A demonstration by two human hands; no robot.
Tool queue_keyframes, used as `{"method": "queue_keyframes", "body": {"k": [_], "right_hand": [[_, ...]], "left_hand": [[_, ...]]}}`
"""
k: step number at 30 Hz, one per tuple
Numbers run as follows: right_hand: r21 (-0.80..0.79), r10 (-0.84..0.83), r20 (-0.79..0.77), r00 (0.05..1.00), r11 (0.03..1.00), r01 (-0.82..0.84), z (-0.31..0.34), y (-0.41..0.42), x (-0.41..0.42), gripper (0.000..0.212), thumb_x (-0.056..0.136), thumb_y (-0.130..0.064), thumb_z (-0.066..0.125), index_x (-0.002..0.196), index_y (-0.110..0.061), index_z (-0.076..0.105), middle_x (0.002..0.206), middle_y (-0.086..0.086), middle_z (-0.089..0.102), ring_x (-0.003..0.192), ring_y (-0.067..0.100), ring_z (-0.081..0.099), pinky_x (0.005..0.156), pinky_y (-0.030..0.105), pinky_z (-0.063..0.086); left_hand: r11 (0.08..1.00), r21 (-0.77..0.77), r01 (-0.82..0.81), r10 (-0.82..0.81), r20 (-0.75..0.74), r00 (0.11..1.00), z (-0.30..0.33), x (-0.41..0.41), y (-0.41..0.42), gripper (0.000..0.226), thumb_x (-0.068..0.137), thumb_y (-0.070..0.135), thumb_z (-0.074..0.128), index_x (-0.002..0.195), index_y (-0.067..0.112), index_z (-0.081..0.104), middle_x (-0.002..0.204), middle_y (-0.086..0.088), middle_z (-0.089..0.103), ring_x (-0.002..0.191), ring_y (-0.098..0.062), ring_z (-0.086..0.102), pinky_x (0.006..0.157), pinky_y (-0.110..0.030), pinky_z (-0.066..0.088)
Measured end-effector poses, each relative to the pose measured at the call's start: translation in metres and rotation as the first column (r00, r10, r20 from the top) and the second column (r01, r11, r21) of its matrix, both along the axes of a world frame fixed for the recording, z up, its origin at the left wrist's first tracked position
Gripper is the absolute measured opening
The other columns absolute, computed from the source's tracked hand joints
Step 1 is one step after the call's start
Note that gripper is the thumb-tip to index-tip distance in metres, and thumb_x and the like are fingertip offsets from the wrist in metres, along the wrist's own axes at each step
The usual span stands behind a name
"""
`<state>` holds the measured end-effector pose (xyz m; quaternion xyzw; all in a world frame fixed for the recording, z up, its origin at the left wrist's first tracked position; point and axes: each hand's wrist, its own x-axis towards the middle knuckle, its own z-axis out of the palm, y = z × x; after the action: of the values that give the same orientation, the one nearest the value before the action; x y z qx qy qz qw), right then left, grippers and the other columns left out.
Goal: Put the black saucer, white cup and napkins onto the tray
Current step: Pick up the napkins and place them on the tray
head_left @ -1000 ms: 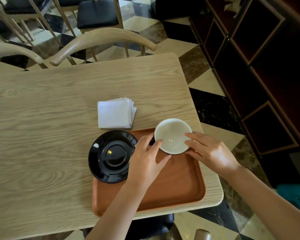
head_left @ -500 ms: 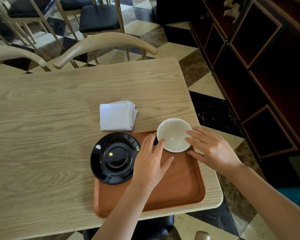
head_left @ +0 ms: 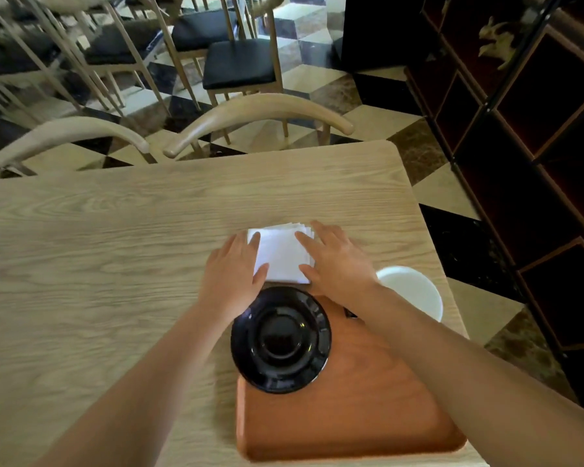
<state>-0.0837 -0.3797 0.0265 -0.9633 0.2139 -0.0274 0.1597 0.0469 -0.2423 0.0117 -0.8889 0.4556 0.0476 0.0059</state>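
While the black saucer (head_left: 280,338) sits on the tray's (head_left: 368,416) far-left corner and the white cup (head_left: 410,293) at its far-right corner, the napkins (head_left: 280,256) lie on the counter (head_left: 98,264) just beyond the tray. My left hand (head_left: 231,274) and right hand (head_left: 334,267) flank the stack, fingers spread flat, neither grip closed, I judge to square it for one lift onto the tray.

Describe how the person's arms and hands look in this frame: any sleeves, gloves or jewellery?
Both forearms are bare up to the frame edge, with no sleeves in view. The left hand and right hand wear no gloves, and no rings, watch or bracelets are visible.
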Motion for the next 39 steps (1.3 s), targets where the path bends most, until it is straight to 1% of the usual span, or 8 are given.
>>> {"method": "queue_keyframes", "body": {"k": [4, 8, 15, 19, 22, 26, 33, 39], "right_hand": [[0.001, -0.03, -0.231, 0.973, 1.0, 0.031, -0.024, -0.003, 0.028, 0.057, 0.095, -0.038, 0.041, 0.145, -0.027, 0.018, 0.156, 0.006, 0.008, 0.138, 0.026, 0.016, 0.106, 0.043, 0.033], [-0.012, -0.03, -0.357, 0.934, 1.0, 0.028, -0.035, -0.007, 0.034, 0.056, 0.094, -0.037, 0.043, 0.144, -0.027, 0.022, 0.154, 0.008, 0.013, 0.133, 0.028, 0.024, 0.099, 0.043, 0.038], [0.201, -0.168, -0.241, 0.956, 0.955, 0.218, -0.042, 0.003, 0.042, 0.05, 0.089, -0.014, 0.05, 0.137, -0.018, 0.037, 0.142, 0.009, 0.036, 0.125, 0.03, 0.027, 0.1, 0.036, 0.037], [0.343, -0.354, -0.087, 0.931, 0.867, 0.361, -0.043, 0.009, 0.042, 0.043, 0.082, 0.0, 0.046, 0.122, -0.011, 0.056, 0.131, 0.005, 0.052, 0.115, 0.029, 0.038, 0.091, 0.03, 0.037], [0.396, -0.434, -0.05, 0.899, 0.818, 0.417, -0.042, 0.01, 0.042, 0.039, 0.081, 0.006, 0.046, 0.118, -0.002, 0.058, 0.128, 0.009, 0.057, 0.118, 0.029, 0.043, 0.096, 0.031, 0.038], [0.501, -0.509, -0.066, 0.858, 0.727, 0.469, -0.041, 0.008, 0.044, 0.052, 0.082, 0.008, 0.044, 0.13, -0.01, 0.052, 0.129, 0.006, 0.058, 0.12, 0.022, 0.049, 0.095, 0.023, 0.038], [0.649, -0.557, -0.072, 0.828, 0.604, 0.462, -0.031, 0.013, 0.042, 0.049, 0.081, 0.004, 0.047, 0.123, -0.017, 0.06, 0.114, 0.001, 0.067, 0.103, 0.015, 0.059, 0.079, 0.015, 0.039], [0.7, -0.575, 0.118, 0.809, 0.626, 0.343, 0.01, 0.021, 0.012, 0.041, 0.082, -0.003, 0.053, 0.116, -0.022, 0.065, 0.089, -0.011, 0.064, 0.046, -0.007, 0.048, 0.053, 0.006, 0.036]], "left_hand": [[0.984, 0.173, 0.042, -0.034, -0.049, 0.998, -0.02, 0.021, -0.008, 0.056, 0.098, 0.037, 0.026, 0.148, 0.025, 0.004, 0.159, -0.008, 0.005, 0.145, -0.024, 0.006, 0.114, -0.045, 0.016], [0.974, 0.212, 0.074, -0.05, -0.117, 0.992, -0.034, 0.025, -0.014, 0.054, 0.098, 0.035, 0.028, 0.148, 0.03, 0.008, 0.158, -0.011, -0.001, 0.144, -0.026, 0.005, 0.113, -0.044, 0.017], [0.978, -0.091, -0.19, 0.136, -0.412, 0.901, -0.038, 0.019, -0.024, 0.055, 0.09, 0.012, 0.047, 0.143, 0.017, 0.03, 0.137, -0.018, 0.042, 0.125, -0.032, 0.035, 0.104, -0.037, 0.032], [0.797, -0.243, -0.552, 0.278, -0.665, 0.694, -0.026, 0.018, -0.029, 0.035, 0.086, 0.001, 0.046, 0.12, 0.005, 0.05, 0.109, -0.012, 0.057, 0.106, -0.029, 0.052, 0.083, -0.033, 0.04], [0.648, -0.1, -0.755, 0.365, -0.829, 0.423, -0.025, 0.029, -0.029, 0.022, 0.076, -0.005, 0.043, 0.066, 0.011, 0.055, 0.078, -0.012, 0.055, 0.077, -0.027, 0.052, 0.071, -0.039, 0.045], [0.578, 0.078, -0.812, 0.323, -0.936, 0.139, -0.024, 0.038, -0.027, 0.029, 0.075, -0.013, 0.041, 0.057, 0.008, 0.05, 0.066, -0.01, 0.048, 0.059, -0.023, 0.044, 0.058, -0.03, 0.041], [0.553, -0.034, -0.832, 0.244, -0.949, 0.201, 0.008, 0.03, -0.017, 0.025, 0.085, 0.001, 0.053, 0.065, 0.016, 0.058, 0.076, -0.007, 0.059, 0.078, -0.02, 0.056, 0.062, -0.021, 0.049], [0.555, -0.14, -0.82, 0.049, -0.978, 0.201, 0.053, 0.006, 0.011, 0.017, 0.085, 0.003, 0.06, 0.075, 0.016, 0.066, 0.086, -0.012, 0.062, 0.077, -0.019, 0.059, 0.08, -0.036, 0.053]]}}
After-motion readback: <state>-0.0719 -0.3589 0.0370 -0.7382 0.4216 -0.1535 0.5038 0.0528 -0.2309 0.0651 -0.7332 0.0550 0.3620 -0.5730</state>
